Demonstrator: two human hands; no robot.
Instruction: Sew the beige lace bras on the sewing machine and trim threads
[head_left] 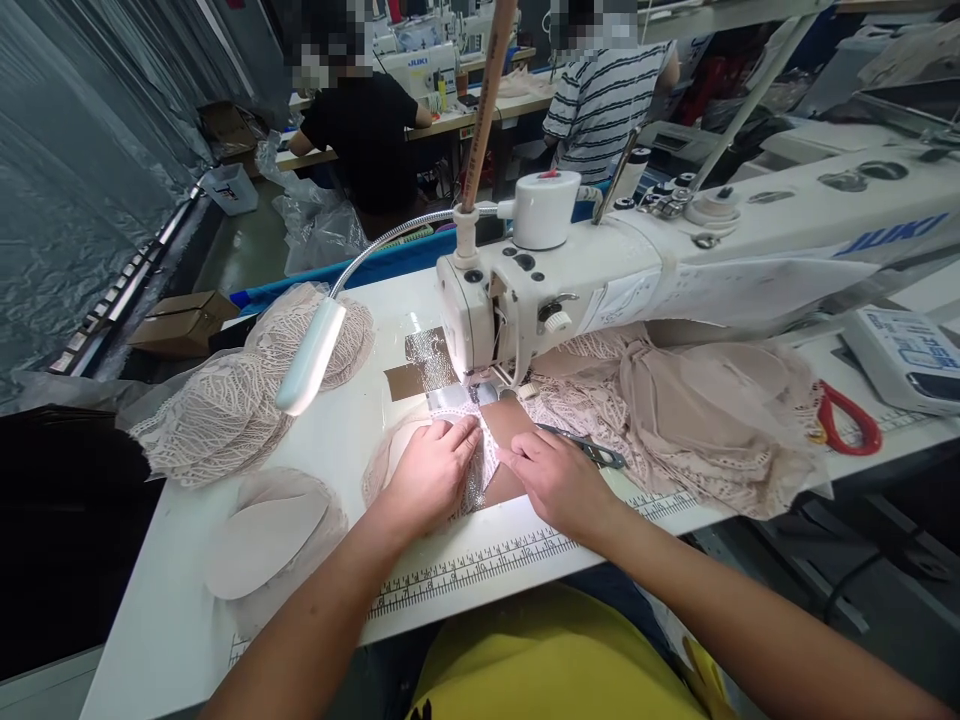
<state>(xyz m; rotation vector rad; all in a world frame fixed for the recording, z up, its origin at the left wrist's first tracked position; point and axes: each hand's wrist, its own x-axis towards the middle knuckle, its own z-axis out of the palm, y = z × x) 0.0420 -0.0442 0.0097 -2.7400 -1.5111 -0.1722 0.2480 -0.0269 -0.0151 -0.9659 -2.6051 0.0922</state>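
My left hand (433, 468) lies flat, fingers together, pressing a beige lace-covered cup piece (480, 455) on the white table (352, 440). My right hand (551, 475) lies flat beside it on the same piece, fingers pointing toward the needle. The piece reaches under the presser foot (487, 385) of a white JUKI sewing machine (600, 270). Small thread snips (592, 450) lie just right of my right hand.
Stacks of lace cups (240, 400) and plain beige cups (262, 540) sit at left. A heap of beige lace pieces (697, 410) lies at right, with red-handled scissors (847, 420) and a control box (904, 355). A gooseneck lamp (311, 355) hangs over the table. Two people sit at machines behind.
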